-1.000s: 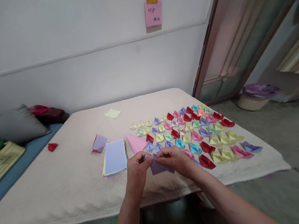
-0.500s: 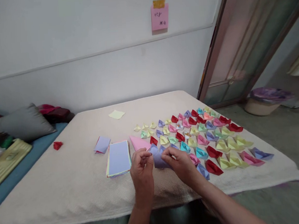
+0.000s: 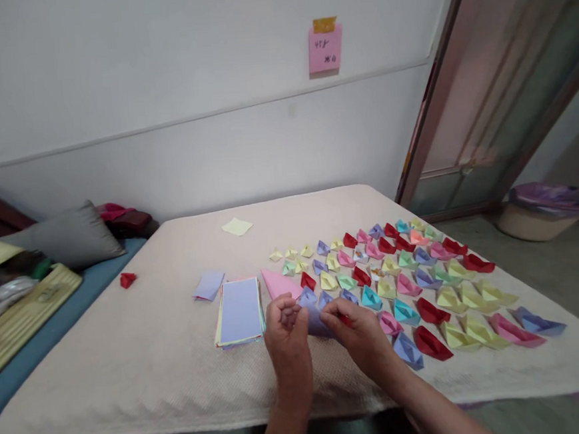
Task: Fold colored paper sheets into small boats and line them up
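A piece of purple paper (image 3: 316, 322) is held between my two hands above the near part of the table. My left hand (image 3: 287, 331) pinches its left side, with the fingers curled. On its right side, my right hand (image 3: 353, 329) grips the paper between thumb and fingertips. The fingers hide part of it, so its exact fold cannot be made out. Just behind my hands lies a pink folded paper (image 3: 279, 285). A stack of coloured paper sheets (image 3: 241, 311), purple on top, lies left of my left hand.
Rows of small folded paper boats (image 3: 409, 284) spread over the right side of the cloth-covered table (image 3: 155, 361). Farther left are a smaller purple paper pile (image 3: 209, 285), a yellow sheet (image 3: 237, 226) and a crumpled red paper (image 3: 128, 280). A grey pillow (image 3: 75, 237) lies beyond the left edge.
The whole view has shifted, so things appear lower and farther right. The purple paper sits lower between my hands and its upper edge shows less; both hands still grip it.
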A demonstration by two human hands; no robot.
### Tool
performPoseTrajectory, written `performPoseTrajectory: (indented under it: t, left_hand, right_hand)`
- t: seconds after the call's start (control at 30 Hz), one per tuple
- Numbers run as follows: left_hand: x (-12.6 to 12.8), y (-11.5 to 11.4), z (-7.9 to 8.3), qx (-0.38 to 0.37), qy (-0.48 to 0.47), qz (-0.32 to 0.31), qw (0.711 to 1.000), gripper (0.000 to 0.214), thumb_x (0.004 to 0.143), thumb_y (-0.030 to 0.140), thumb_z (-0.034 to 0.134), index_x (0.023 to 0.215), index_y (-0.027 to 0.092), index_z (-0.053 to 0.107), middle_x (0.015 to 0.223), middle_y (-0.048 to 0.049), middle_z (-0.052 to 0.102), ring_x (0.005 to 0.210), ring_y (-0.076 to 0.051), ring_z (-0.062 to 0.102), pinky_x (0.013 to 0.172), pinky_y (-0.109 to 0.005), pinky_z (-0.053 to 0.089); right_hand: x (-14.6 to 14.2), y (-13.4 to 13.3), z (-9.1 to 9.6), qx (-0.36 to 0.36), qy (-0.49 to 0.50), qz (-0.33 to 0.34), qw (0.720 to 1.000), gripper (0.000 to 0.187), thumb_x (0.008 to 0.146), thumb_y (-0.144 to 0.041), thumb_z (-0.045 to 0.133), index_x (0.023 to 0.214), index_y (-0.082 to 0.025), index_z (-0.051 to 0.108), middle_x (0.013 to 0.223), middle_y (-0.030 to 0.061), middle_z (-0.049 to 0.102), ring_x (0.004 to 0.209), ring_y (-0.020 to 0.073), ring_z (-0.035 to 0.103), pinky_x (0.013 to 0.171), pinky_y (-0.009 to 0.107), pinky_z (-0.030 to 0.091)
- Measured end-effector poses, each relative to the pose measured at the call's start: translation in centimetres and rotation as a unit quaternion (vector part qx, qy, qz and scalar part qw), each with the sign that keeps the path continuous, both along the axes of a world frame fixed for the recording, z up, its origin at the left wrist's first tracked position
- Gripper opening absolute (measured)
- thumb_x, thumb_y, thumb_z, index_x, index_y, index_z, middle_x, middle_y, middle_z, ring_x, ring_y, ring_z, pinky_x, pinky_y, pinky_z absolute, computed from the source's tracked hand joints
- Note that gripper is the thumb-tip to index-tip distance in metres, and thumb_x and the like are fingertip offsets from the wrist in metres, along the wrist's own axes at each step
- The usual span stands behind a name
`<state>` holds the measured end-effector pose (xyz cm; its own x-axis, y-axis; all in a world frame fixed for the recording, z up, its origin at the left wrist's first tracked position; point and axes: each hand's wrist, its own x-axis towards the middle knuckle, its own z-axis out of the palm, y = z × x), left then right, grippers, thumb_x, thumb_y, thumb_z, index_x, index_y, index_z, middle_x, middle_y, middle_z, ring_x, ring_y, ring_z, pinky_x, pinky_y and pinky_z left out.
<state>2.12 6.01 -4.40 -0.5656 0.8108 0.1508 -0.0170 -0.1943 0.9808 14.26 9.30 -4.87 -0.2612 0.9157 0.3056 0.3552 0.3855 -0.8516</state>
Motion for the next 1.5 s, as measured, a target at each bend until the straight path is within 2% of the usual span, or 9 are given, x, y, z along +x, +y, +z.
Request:
performPoseTrajectory:
  t: [0.13,0.27,0.47,0.63,0.77,0.93,1.1,1.3,1.5]
  left_hand:
    - [0.0,0.1,-0.1,-0.016,0.003,0.026,1.0,0.014,0.076,0.021,0.059,0.089,0.018,0.056,0.087,-0.0012,0.06,0.074,-0.012,0.056,0.07,-0.024,0.043]
    - [-0.1,0.2,0.2,-0.033,-0.009,0.034,0.999,0.01,0.074,0.021,0.059,0.083,0.017,0.057,0.089,-0.0009,0.062,0.07,-0.011,0.054,0.066,-0.023,0.041]
    - [-0.2,0.1,0.4,-0.035,-0.015,0.018,0.999,0.01,0.075,0.018,0.056,0.082,0.017,0.062,0.089,-0.002,0.064,0.085,-0.015,0.058,0.079,-0.026,0.042]
    - [0.0,0.1,0.1,-0.007,-0.003,0.008,1.0,0.012,0.073,0.016,0.057,0.083,0.017,0.064,0.095,-0.0046,0.063,0.089,-0.016,0.059,0.082,-0.028,0.045]
    - [0.1,0.1,0.1,0.011,0.062,0.035,0.997,0.009,0.073,0.016,0.059,0.081,0.018,0.065,0.099,-0.006,0.061,0.093,-0.018,0.058,0.081,-0.029,0.046]
    - [-0.1,-0.1,0.2,0.011,0.178,0.088,0.98,0.01,0.078,0.02,0.058,0.077,0.02,0.068,0.097,-0.0061,0.063,0.097,-0.02,0.057,0.086,-0.033,0.043]
    - [0.1,0.0,0.3,0.011,0.195,0.103,0.975,0.012,0.079,0.02,0.056,0.074,0.021,0.066,0.097,-0.0066,0.062,0.098,-0.021,0.056,0.086,-0.034,0.042]
    - [0.2,0.2,0.7,0.023,0.127,0.068,0.989,0.014,0.08,0.023,0.054,0.069,0.019,0.062,0.102,-0.0071,0.061,0.1,-0.021,0.054,0.087,-0.032,0.039]
    - [-0.2,0.0,1.2,0.009,-0.026,-0.063,0.998,0.012,0.08,0.023,0.052,0.07,0.017,0.058,0.105,-0.0048,0.06,0.095,-0.018,0.053,0.083,-0.028,0.039]
  right_hand:
    - [-0.2,-0.2,0.0,0.016,-0.014,-0.007,1.0,0.019,0.084,-0.025,0.052,0.065,-0.019,0.055,0.063,-0.001,0.057,0.06,0.0138,0.051,0.057,0.024,0.036]
    - [-0.5,-0.3,-0.1,0.029,-0.016,-0.015,0.999,0.019,0.084,-0.024,0.052,0.065,-0.019,0.055,0.064,-0.0005,0.058,0.061,0.0142,0.052,0.058,0.024,0.037]
    - [-0.6,-0.3,-0.4,0.027,-0.009,-0.019,0.999,0.019,0.085,-0.025,0.052,0.068,-0.019,0.057,0.066,0.0001,0.06,0.063,0.015,0.054,0.06,0.024,0.038]
    - [-0.8,-0.3,-0.5,0.029,-0.002,-0.019,0.999,0.019,0.086,-0.027,0.051,0.07,-0.019,0.058,0.067,0.0002,0.06,0.063,0.015,0.054,0.06,0.025,0.038]
    - [-0.9,-0.5,-0.6,0.064,-0.014,-0.023,0.998,0.02,0.086,-0.026,0.051,0.07,-0.019,0.058,0.068,0.0008,0.06,0.065,0.0154,0.054,0.063,0.026,0.038]
    - [-1.3,-1.1,-0.6,0.157,-0.056,-0.034,0.985,0.02,0.088,-0.024,0.048,0.07,-0.019,0.056,0.066,0.0014,0.057,0.067,0.0162,0.052,0.065,0.027,0.036]
    - [-1.8,-1.7,-0.8,0.189,-0.125,-0.047,0.973,0.022,0.089,-0.025,0.047,0.07,-0.019,0.057,0.065,0.0024,0.056,0.066,0.0173,0.049,0.064,0.029,0.032]
    - [-1.7,-1.6,-0.8,0.184,-0.136,-0.054,0.972,0.023,0.09,-0.026,0.046,0.07,-0.02,0.056,0.065,0.0026,0.056,0.067,0.0174,0.049,0.064,0.029,0.032]
    - [-1.1,-1.1,-0.2,0.142,-0.065,-0.059,0.986,0.019,0.089,-0.025,0.049,0.071,-0.02,0.055,0.069,0.0018,0.059,0.071,0.0169,0.053,0.068,0.028,0.036]
